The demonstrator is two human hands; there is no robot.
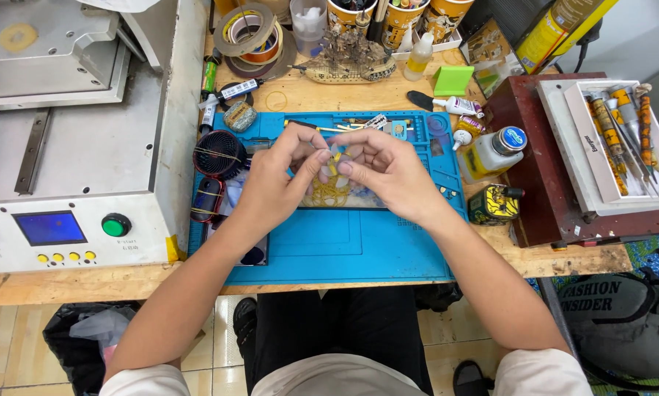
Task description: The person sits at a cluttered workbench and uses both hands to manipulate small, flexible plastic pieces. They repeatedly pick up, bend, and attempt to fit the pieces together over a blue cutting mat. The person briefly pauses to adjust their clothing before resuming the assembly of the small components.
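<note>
Both hands meet over a blue work mat [359,242] on a wooden bench. My left hand [282,180] and my right hand [381,165] pinch a small pale, clear part [336,158] between their fingertips. Just below the fingers lies a pile of yellow rubber bands [329,192] on a picture-like sheet. What exactly the small part is, I cannot tell.
A grey machine [73,147] with a blue screen and green button fills the left. A small black fan [218,154] sits on the mat's left edge. Tape rolls [250,33], cups, glue bottles [491,150] and a tray of screwdrivers [623,132] crowd the back and right.
</note>
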